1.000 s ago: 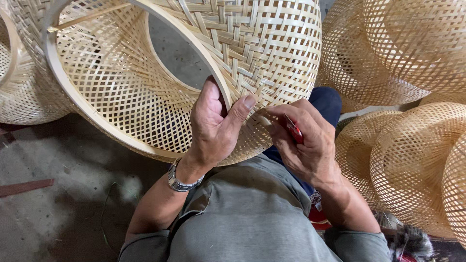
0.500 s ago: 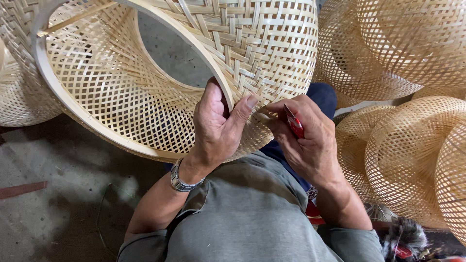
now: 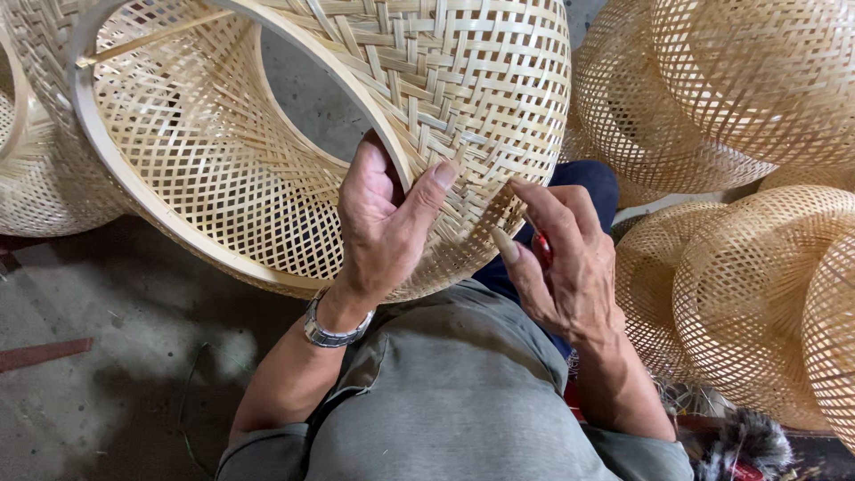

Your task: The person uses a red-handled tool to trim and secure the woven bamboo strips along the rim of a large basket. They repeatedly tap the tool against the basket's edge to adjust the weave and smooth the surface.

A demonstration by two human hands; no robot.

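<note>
bamboo basket (image 3: 463, 98): pale straw, open lattice + tight diagonal weave nr rim | stacked baskets (image 3: 748, 285): same tan lattice | tool (image 3: 541, 249): red | wristwatch (image 3: 334, 334): silver | shirt (image 3: 463, 401): grey-green | floor (image 3: 107, 356): grey concrete

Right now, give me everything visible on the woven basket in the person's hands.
The woven bamboo basket is pale tan and dome-shaped: a tight twill-like weave near the near edge, an open lattice elsewhere, and a smooth bent-strip rim around its wide mouth. A thin stick spans the inside. It lies tilted, mouth toward the upper left, over the person's lap. The left hand grips its wall, fingers inside, thumb outside. The right hand, holding a small red tool, touches the frayed edge strips.
</note>
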